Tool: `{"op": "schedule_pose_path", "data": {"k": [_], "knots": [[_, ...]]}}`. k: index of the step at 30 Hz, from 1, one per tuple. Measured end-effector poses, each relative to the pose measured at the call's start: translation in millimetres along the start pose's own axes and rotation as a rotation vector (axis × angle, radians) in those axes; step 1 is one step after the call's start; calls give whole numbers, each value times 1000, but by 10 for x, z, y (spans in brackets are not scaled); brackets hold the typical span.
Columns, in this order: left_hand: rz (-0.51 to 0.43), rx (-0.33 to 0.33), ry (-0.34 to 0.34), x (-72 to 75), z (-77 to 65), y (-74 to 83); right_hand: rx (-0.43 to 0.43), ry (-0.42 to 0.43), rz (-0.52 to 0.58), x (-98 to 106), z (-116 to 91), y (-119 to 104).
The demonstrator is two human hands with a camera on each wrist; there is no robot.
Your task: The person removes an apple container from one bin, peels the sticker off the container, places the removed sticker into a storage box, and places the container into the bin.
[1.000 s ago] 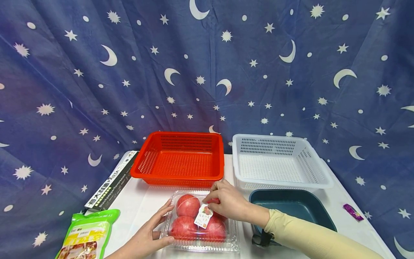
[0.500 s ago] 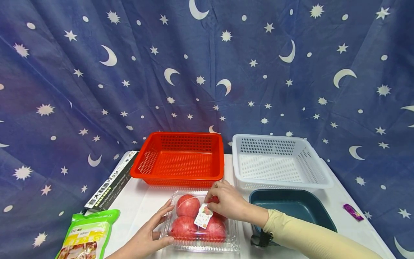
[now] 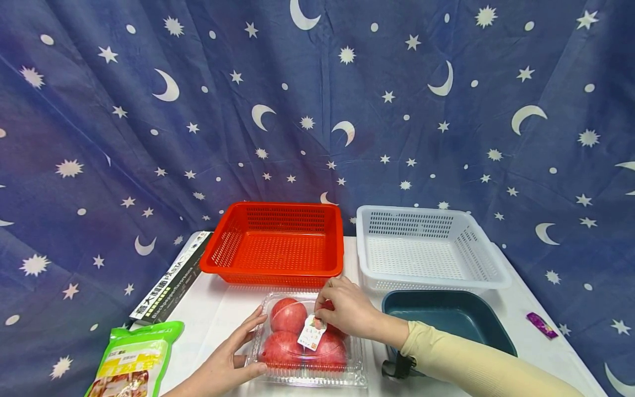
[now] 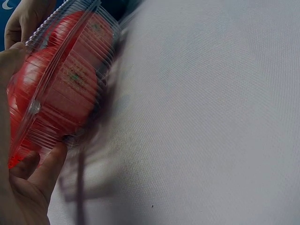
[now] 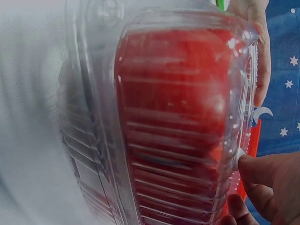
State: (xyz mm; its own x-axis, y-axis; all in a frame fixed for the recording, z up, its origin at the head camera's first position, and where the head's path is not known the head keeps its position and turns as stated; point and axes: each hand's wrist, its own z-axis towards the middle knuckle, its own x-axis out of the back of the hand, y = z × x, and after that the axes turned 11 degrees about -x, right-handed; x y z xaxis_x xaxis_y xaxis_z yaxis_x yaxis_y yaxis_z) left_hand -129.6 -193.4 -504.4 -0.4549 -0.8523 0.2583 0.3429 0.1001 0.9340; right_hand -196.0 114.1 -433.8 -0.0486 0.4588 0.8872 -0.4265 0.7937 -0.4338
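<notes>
A clear plastic clamshell box [image 3: 358,376] of red apples [image 3: 281,348] stands at the table's front, its lid down. Across the lid lies a white paper label [image 3: 310,337] with print and a fruit picture partly covered by fingers. My right hand [image 3: 349,310] pinches the label's upper end between thumb and index finger. Around the box's left side, my left hand [image 3: 225,358] holds it, thumb near the front corner and fingers along the side. The left wrist view shows the fingers [image 4: 51,171] bent against the box wall. The label is barely visible in the right wrist view.
Behind the box stand a red basket [image 3: 273,273] and a white basket [image 3: 478,282]. A dark blue-green tub [image 3: 496,325] sits beneath my right forearm. A pasta box [image 3: 171,284] and a green food packet [image 3: 136,361] lie left, a small purple packet [image 3: 542,325] right.
My right fingertips have shifted slightly down over the label's upper end, covering more of the fruit picture. The right sleeve has moved a little left. My left hand and the box keep their place.
</notes>
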Motion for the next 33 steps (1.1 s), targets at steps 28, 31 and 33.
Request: {"op": "schedule_pose_path", "data": {"k": [28, 31, 33], "knots": [[6, 27, -1, 0, -1, 19, 11, -62, 152, 54, -23, -64], [1, 29, -4, 1, -2, 22, 14, -72, 165, 67, -24, -71], [-4, 35, -2, 1, -2, 24, 15, -74, 166, 75, -27, -75]]}}
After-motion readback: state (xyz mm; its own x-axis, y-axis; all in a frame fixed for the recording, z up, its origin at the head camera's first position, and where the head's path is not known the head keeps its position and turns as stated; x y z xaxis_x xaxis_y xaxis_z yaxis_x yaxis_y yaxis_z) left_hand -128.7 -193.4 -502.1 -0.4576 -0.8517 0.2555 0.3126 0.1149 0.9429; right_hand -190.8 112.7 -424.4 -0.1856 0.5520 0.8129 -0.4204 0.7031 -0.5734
